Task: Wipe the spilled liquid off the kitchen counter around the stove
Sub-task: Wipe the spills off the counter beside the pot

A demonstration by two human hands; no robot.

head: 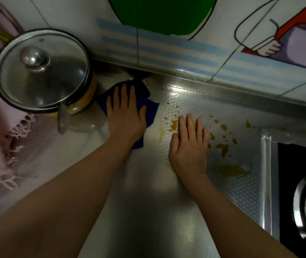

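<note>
A dark blue cloth (151, 109) lies flat on the steel counter (148, 192) near the back wall. My left hand (126, 112) presses down on it, fingers spread toward the wall. To its right, my right hand (189, 144) rests palm down on the bare counter, holding nothing. Orange-brown spilled liquid (222, 148) is spattered in drops and patches around and to the right of my right hand, with a wider smear (234, 170) near the stove (301, 192). The stove sits at the right edge, its burner partly in view.
A yellow pot with a glass lid (40, 71) stands at the back left, close to the cloth. A pink fringed fabric (3, 136) hangs along the left side. The tiled wall (167, 49) with coloured drawings bounds the counter behind.
</note>
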